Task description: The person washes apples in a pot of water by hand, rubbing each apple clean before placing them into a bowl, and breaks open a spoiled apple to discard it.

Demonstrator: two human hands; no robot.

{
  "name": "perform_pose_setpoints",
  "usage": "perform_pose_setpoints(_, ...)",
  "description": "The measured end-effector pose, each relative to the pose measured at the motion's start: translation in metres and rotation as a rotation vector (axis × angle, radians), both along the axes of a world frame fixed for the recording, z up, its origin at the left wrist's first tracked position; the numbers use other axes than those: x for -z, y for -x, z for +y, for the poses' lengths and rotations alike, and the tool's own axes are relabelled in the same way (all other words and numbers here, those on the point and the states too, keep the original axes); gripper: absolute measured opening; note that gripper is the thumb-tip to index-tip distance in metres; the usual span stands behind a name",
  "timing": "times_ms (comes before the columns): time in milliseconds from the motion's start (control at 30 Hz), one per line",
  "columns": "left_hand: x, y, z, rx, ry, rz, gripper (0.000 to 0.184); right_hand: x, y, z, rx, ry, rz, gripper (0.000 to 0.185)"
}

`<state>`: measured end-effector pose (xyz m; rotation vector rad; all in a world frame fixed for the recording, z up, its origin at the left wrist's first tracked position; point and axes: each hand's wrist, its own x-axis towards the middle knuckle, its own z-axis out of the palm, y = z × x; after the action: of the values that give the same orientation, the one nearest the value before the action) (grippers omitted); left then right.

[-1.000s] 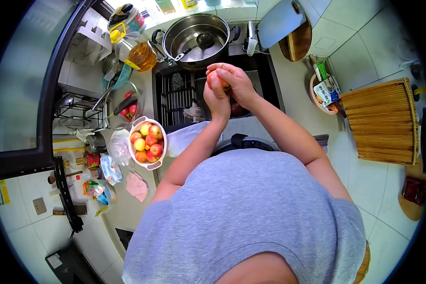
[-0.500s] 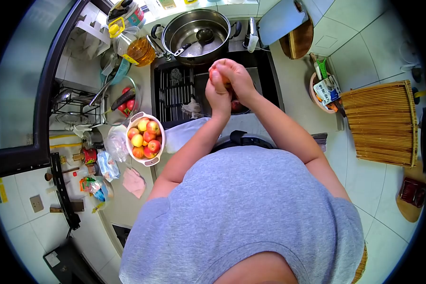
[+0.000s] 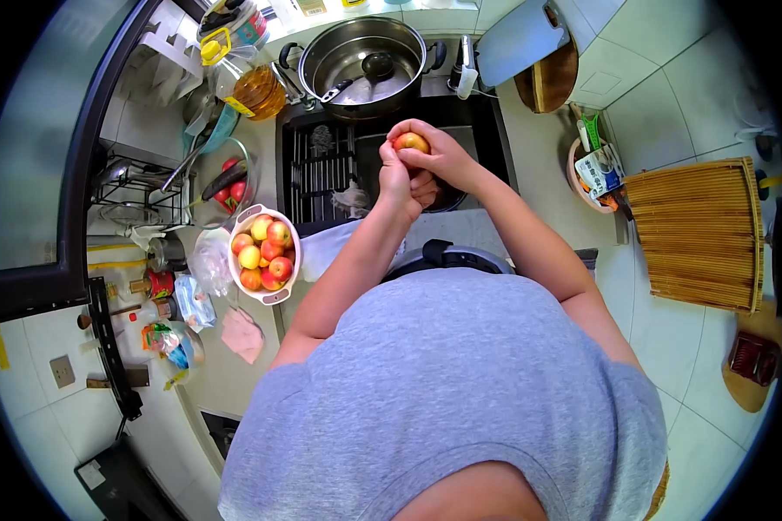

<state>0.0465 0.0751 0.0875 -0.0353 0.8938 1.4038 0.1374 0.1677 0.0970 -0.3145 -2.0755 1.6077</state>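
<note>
Over the black sink [image 3: 495, 143], both hands are wrapped round a red and yellow apple [image 3: 411, 141]. My right hand [image 3: 447, 159] curls over its right side, with the thumb near the front. On the near left side, my left hand [image 3: 397, 181] is closed against the same apple; some of its fingers are hidden. A white basket [image 3: 274, 298] heaped with several red and yellow apples stands on the counter to the left. Within the sink, a dark drying rack [image 3: 308, 174] holds a pale crumpled cloth or net.
Behind the sink stands a large steel pot [image 3: 315, 68] with a ladle inside. An oil bottle [image 3: 256, 91] and a glass bowl [image 3: 250, 187] with an eggplant and red vegetables are at left. Cutting boards [image 3: 513, 43] lean at back right, near a pink basket [image 3: 582, 187].
The hands have turned and shifted slightly nearer, and the right hand has opened out from over the apple, so the fruit shows more. The apple stays between both hands.
</note>
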Motion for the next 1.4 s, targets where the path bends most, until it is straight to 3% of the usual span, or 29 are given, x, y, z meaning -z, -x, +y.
perform_pose_setpoints(67,-0.001,-0.005,-0.002,0.058,0.003,0.037,0.072,0.002,-0.005,0.005,-0.072,0.241,-0.007,0.033)
perform_pose_setpoints(133,-0.004,-0.01,0.003,0.009,0.0,0.07,0.07,-0.002,-0.004,0.001,-0.039,0.255,0.03,0.037)
perform_pose_setpoints(167,-0.001,-0.011,0.009,-0.119,-0.009,0.24,0.069,-0.002,-0.002,-0.003,-0.038,0.252,0.029,0.037)
perform_pose_setpoints(267,-0.003,-0.006,0.008,-0.204,-0.003,0.404,0.066,-0.001,0.002,-0.008,0.181,0.021,0.148,0.037)
perform_pose_setpoints(333,-0.002,-0.006,0.005,-0.153,-0.006,0.411,0.068,-0.011,-0.006,0.002,-0.033,0.197,0.061,0.044)
perform_pose_setpoints(533,0.004,-0.018,0.005,-0.18,0.069,0.533,0.071,-0.004,-0.005,0.0,0.073,0.238,-0.034,0.045)
perform_pose_setpoints(600,0.004,-0.014,0.002,-0.165,0.078,0.488,0.07,-0.007,-0.008,-0.001,-0.001,0.518,-0.016,0.039)
perform_pose_setpoints(833,0.0,-0.017,0.001,-0.145,0.073,0.535,0.073,-0.006,-0.006,-0.005,0.084,0.361,-0.035,0.039)
perform_pose_setpoints(1033,-0.007,-0.002,-0.005,0.037,0.074,0.331,0.078,-0.018,-0.015,0.0,-0.15,0.693,0.055,0.045)
perform_pose_setpoints(1133,-0.017,0.006,-0.005,0.147,0.058,0.216,0.079,-0.019,-0.014,-0.005,-0.103,0.714,0.048,0.034)
perform_pose_setpoints(1167,-0.006,0.0,-0.001,0.149,0.058,0.215,0.079,-0.006,-0.008,-0.005,-0.046,0.607,0.113,0.028)
perform_pose_setpoints(1200,0.015,-0.01,0.005,0.01,0.041,0.796,0.077,0.006,-0.001,-0.004,0.01,0.499,0.178,0.027)
perform_pose_setpoints(1267,0.01,-0.013,0.006,-0.088,0.083,0.851,0.083,0.016,0.008,0.0,0.116,0.503,0.253,0.03)
perform_pose_setpoints(1333,0.017,-0.006,0.007,-0.097,0.047,1.341,0.066,0.013,0.011,0.004,0.184,1.158,0.198,0.031)
perform_pose_setpoints(1367,0.022,-0.01,0.005,-0.091,0.047,1.342,0.066,0.011,0.012,0.009,0.201,1.288,0.22,0.032)
perform_pose_setpoints(1400,0.007,-0.02,-0.001,-0.062,0.127,1.562,0.067,0.01,0.012,0.014,0.206,1.292,0.222,0.032)
